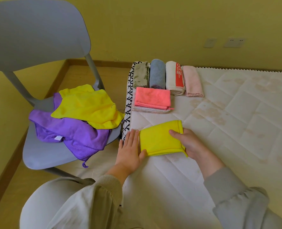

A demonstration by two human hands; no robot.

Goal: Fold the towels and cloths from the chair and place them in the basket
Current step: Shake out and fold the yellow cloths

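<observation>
Lying flat, yellow cloth (160, 139) seems folded twice.

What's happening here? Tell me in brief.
A person is folding cloths on a mattress. The right hand grips the right edge of a folded yellow cloth, while the left hand lies flat beside its left edge. Further back sit a row of four folded towels and a folded coral cloth on a white cloth. Another yellow cloth and a purple cloth lie unfolded on the chair. No basket is in view.
</observation>
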